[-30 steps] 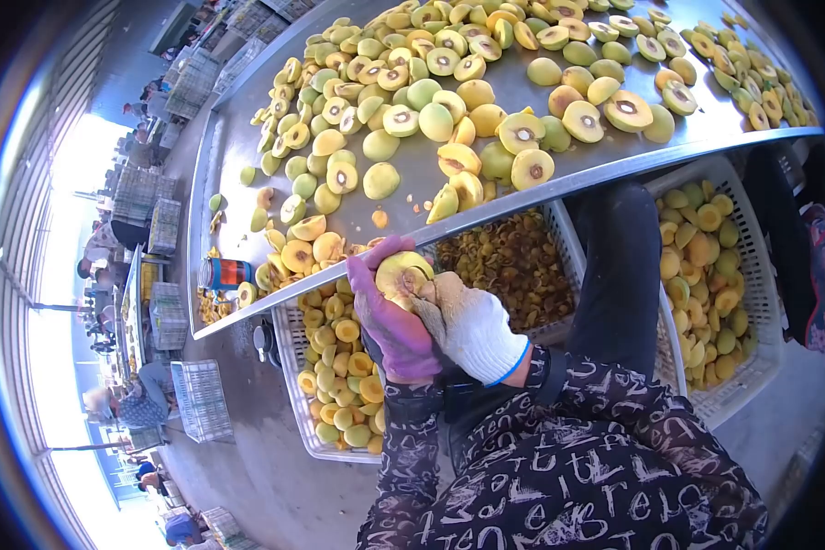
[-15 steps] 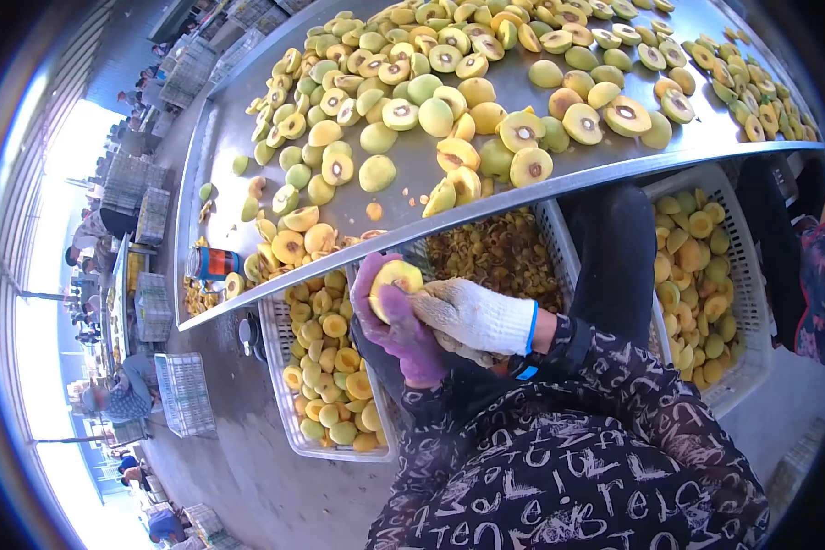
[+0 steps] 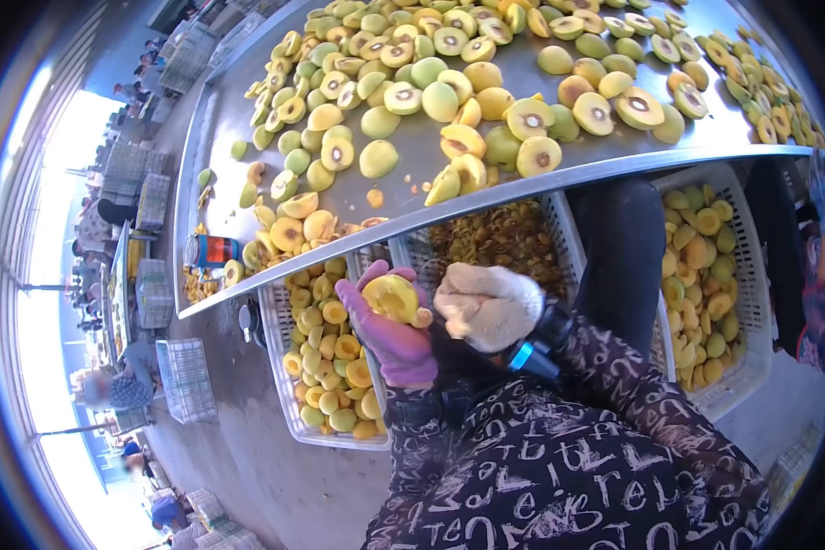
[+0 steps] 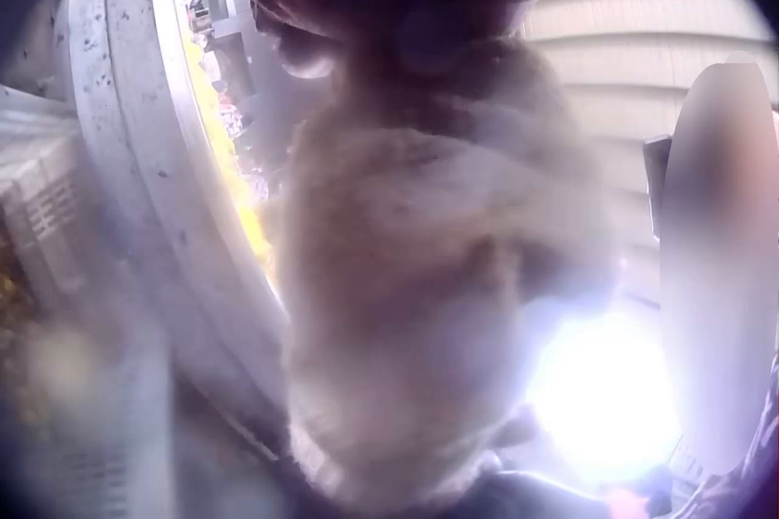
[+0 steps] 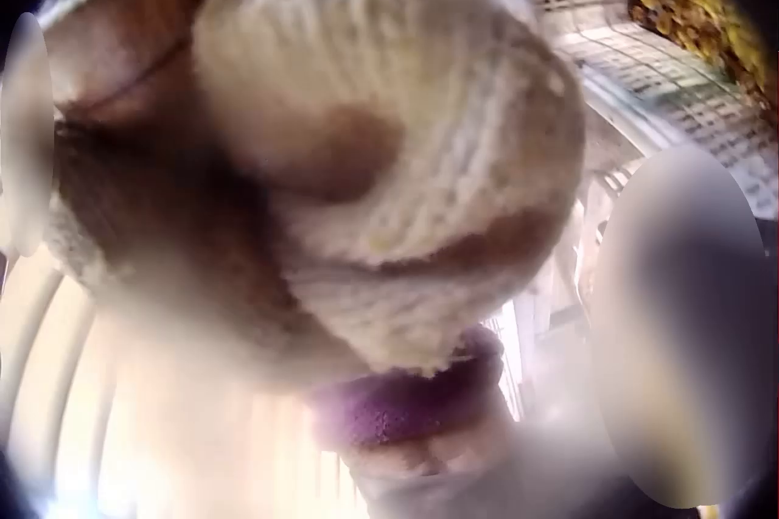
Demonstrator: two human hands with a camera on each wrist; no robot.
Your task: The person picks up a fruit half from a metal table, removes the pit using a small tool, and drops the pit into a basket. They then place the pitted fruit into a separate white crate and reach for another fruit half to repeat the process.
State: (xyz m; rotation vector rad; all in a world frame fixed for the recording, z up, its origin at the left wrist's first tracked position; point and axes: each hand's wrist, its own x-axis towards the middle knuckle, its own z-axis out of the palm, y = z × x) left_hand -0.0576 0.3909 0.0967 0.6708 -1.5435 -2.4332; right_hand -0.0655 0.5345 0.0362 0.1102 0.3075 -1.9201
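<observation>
In the head view my left hand (image 3: 392, 341), in a purple glove, holds a yellow peach half (image 3: 391, 299) in its curled fingers, cut side up. A small pale-orange bit (image 3: 424, 317) shows at the fruit's lower right edge. Just right of it and apart is my right hand (image 3: 490, 307), in a stained white knit glove. Its fingers are curled in, and no tool shows in it. The right wrist view has these curled glove fingers (image 5: 390, 118) up close, with the purple glove (image 5: 408, 404) beyond. A pale, blurred glove (image 4: 426, 288) fills the left wrist view.
A metal table (image 3: 357, 197) with a raised rim bears many peach halves (image 3: 412, 96). A jar with an orange label (image 3: 216, 251) stands at its left corner. Below are crates of peach halves (image 3: 280, 367) (image 3: 752, 367) and one of brown scraps (image 3: 500, 243). People work at the far left.
My right hand was at the fruit and has drawn away to the right, fingers curled. The left hand still holds the peach half, whose hollowed cut face now shows.
</observation>
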